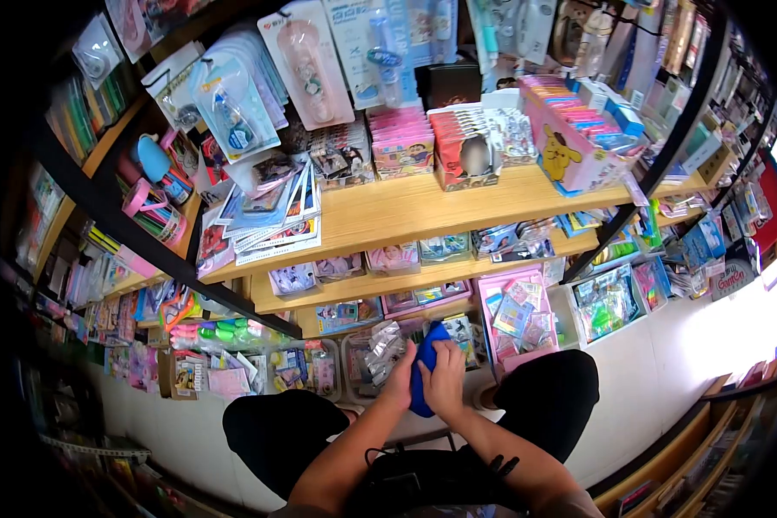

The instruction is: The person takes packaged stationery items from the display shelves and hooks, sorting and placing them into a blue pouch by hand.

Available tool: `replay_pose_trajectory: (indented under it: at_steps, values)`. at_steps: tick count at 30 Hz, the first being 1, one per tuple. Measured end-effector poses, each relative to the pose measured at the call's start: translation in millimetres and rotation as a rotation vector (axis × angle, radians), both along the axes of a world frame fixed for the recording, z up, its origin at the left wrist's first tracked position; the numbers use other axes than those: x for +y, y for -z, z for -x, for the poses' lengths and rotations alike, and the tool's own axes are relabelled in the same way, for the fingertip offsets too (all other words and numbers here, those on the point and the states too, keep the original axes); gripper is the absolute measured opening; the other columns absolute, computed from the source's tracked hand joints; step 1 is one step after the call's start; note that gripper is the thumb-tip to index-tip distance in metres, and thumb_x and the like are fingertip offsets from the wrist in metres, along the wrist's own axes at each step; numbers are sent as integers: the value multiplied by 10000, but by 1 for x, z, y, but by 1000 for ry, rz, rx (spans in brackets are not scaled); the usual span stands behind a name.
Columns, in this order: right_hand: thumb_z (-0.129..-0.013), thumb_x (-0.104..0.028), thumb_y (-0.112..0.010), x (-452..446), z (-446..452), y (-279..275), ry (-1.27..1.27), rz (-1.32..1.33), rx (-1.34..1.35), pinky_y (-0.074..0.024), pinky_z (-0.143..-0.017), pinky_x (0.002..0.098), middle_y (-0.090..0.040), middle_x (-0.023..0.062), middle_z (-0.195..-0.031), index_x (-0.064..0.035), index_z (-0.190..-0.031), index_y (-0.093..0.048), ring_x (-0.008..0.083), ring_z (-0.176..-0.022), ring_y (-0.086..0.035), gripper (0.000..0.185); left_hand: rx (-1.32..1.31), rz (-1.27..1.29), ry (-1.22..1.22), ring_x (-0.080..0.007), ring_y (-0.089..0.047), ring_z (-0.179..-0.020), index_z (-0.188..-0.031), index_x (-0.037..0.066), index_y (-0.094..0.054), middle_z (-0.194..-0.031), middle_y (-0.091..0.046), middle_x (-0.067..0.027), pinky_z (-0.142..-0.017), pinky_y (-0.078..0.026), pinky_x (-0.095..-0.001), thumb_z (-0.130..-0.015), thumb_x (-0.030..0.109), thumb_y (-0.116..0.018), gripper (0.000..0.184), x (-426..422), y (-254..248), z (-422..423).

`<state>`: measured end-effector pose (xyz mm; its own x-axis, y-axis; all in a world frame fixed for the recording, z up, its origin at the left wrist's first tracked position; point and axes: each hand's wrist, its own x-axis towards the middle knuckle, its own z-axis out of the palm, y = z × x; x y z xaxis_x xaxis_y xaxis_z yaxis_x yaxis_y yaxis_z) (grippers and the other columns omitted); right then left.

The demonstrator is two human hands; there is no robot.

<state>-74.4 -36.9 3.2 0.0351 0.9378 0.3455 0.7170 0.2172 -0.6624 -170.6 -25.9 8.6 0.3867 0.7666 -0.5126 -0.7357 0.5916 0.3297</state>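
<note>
A bunched, deep-blue cloth point(420, 395) is held between my two hands, low in front of me and above the bins on the floor. My left hand point(398, 380) grips its left side, with most of the fingers hidden behind it. From the right, my right hand point(445, 377) presses on the cloth with its fingers bent over it. Just beyond my left hand, a clear plastic bin point(347, 367) contains silvery packets point(385, 350). Small flat packs point(464, 335) lie to the right of the cloth's top end.
A wooden shelf point(406, 216) ahead carries boxed packets, loose cards point(272, 220) and a pink box point(570, 142). Blister packs point(306, 65) hang above it. On the floor, a pink bin point(490, 324) and a white bin point(570, 319) stand right of my hands. Black posts point(596, 250) support the shelf.
</note>
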Motion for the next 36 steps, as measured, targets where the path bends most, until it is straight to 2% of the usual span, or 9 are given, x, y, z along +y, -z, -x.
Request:
replay_pose_trajectory:
  at_steps: [6,10,14,19,26,29,31,34,36]
  values:
    - [-774,-139,-616,25,-24,4,207,267,189,-399,-788,436,-481,224,-997,6,-1089,-442,402,-924,-475,388,24,32,80,-266,-556,-997,-1198,39,-443,-1126,-549,-121,-873,-435,-412,-928,369,-345,437,-34,22,13]
    - [-787,-127,-596,10,-26,-25,133,108,364,-404,-823,406,-495,229,-1039,9,-1110,-434,386,-963,-490,386,111,27,1,-281,-532,-1037,-1217,34,-429,-1164,-524,-136,-893,-418,-427,-924,407,-333,484,-35,9,22]
    - [-777,-179,-607,-23,-4,-41,-278,-103,-39,-397,-812,413,-511,208,-1051,-17,-1119,-463,375,-943,-492,405,151,-30,-158,-236,-549,-997,-1207,70,-450,-1114,-558,-89,-860,-436,-402,-912,452,-350,493,-31,-9,7]
    - [-807,-203,-574,13,-24,6,75,291,130,-434,-731,432,-553,220,-980,-24,-1086,-489,410,-881,-533,342,331,-118,140,-156,-587,-814,-1048,65,-515,-937,-584,-33,-721,-491,-325,-890,226,-502,225,-47,0,16]
    - [-845,-275,-574,29,-41,78,110,687,1018,-458,-700,348,-585,124,-972,-38,-1063,-515,229,-808,-572,327,316,-192,-112,-189,-596,-855,-1054,24,-514,-947,-596,-79,-728,-511,-347,-869,167,-539,236,-31,-22,31]
    - [-864,-266,-558,4,-21,30,-144,809,1253,-450,-717,289,-559,79,-979,-47,-1127,-473,149,-818,-532,353,796,-90,-156,-163,-581,-811,-1055,22,-509,-925,-583,-87,-698,-502,-310,-841,133,-573,250,-24,-10,17]
    - [-882,-242,-529,-16,-6,2,-214,635,1105,-439,-764,270,-527,76,-997,-54,-1215,-378,138,-868,-505,412,1007,-51,-195,-145,-559,-796,-1057,36,-515,-910,-571,-89,-703,-485,-289,-844,152,-565,248,-20,7,5]
    - [-834,-205,-575,-26,4,5,-218,39,595,-366,-883,348,-474,159,-1116,-58,-1219,-391,280,-1027,-457,452,389,-225,-147,-202,-583,-823,-1131,58,-483,-990,-566,-106,-692,-506,-319,-894,300,-451,341,-6,32,9]
    - [-796,-189,-604,-25,-2,-10,-262,5,397,-343,-891,388,-455,168,-1136,-60,-1191,-437,332,-1048,-424,447,386,-78,-113,-205,-571,-928,-1118,83,-510,-1030,-576,-104,-809,-470,-352,-915,404,-368,405,-15,14,6]
